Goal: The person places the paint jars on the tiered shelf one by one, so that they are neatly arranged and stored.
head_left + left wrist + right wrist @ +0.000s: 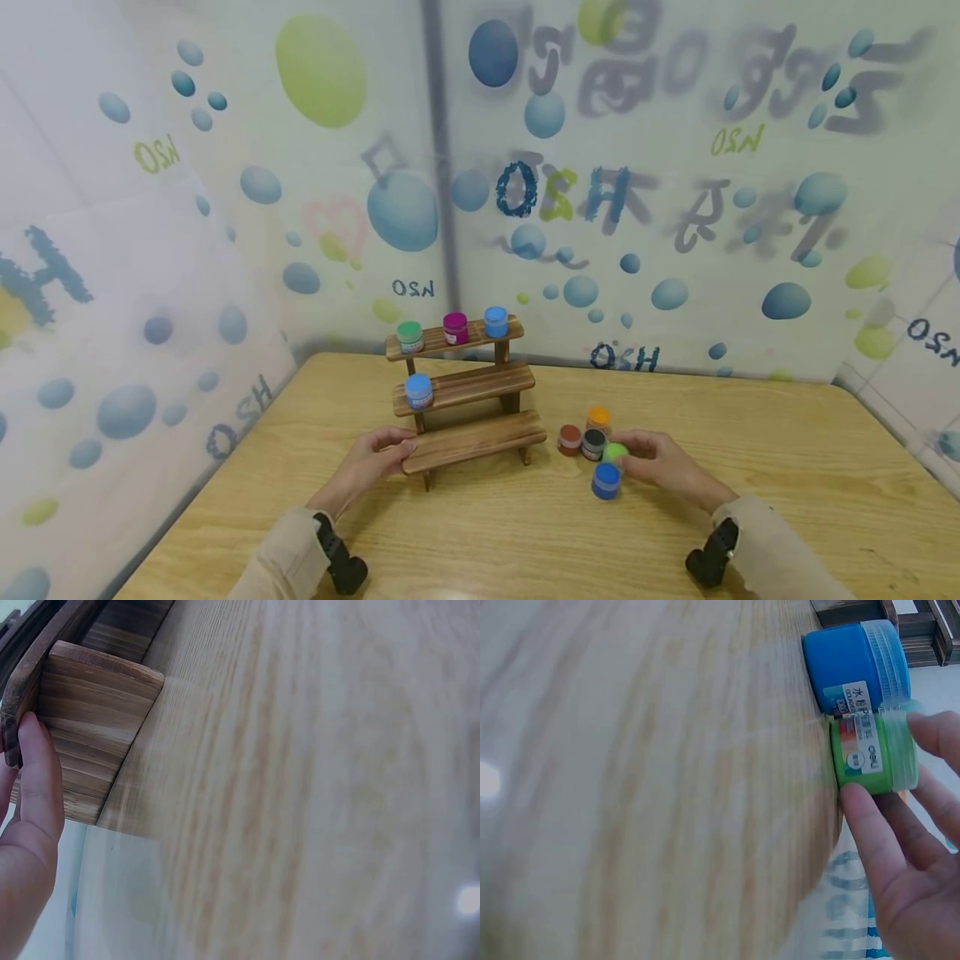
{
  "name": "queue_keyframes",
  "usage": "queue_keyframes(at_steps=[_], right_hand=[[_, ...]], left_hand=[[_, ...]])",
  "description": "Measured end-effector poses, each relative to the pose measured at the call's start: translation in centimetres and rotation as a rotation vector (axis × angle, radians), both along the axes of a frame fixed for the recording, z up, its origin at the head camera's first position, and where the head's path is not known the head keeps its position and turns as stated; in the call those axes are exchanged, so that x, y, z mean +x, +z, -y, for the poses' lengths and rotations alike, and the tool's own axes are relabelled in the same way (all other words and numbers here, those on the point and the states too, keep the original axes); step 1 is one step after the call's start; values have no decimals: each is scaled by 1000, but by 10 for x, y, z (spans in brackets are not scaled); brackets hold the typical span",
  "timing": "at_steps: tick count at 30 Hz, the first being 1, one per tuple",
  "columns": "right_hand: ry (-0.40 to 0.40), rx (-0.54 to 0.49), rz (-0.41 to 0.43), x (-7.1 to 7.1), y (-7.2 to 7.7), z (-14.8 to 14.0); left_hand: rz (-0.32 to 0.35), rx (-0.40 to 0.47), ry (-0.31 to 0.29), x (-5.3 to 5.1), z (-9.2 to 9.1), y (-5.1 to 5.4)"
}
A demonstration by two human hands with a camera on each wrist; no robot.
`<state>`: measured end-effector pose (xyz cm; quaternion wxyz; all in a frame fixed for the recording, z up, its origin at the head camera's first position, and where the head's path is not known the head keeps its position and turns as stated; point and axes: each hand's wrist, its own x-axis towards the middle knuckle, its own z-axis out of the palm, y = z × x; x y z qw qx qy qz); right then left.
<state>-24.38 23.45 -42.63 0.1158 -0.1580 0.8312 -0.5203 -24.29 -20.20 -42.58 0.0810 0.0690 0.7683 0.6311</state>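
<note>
two beige sleeves [281,554] with black wrist cameras [341,562] come in over the wooden table [525,542]. the dark blue jar [606,482] stands nearest, just beside the light green jar [382,171]. the right hand [663,462] pinches that light green jar, thumb at its lid and a finger against its side; it sits at the right of the small group. level with it, the left hand [371,462] grips the left end of the stand's [474,442] lowest shelf. next in the group come the black jar [593,446] and the red-brown jar [569,440], with the orange jar [598,418] behind. a light blue jar [419,392] stands at the left of the middle shelf. on the top shelf, left to right, are a green jar [410,337], a purple jar [455,329] and another blue jar [496,322]. farthest back hangs a white curtain [675,208] with bubbles and lettering.
</note>
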Motion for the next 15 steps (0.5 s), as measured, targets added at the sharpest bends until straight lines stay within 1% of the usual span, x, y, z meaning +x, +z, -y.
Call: queue_keyframes(at_steps=[3, 6, 15], right_hand=[[-33, 20, -11, -1, 0, -2], [-46, 25, -9, -2, 0, -3], [-6, -3, 7, -3, 1, -2]], left_hand=[[-1, -1, -3, 0, -1, 1], [1, -1, -5, -1, -1, 1], [16, 22, -3, -1, -1, 3]])
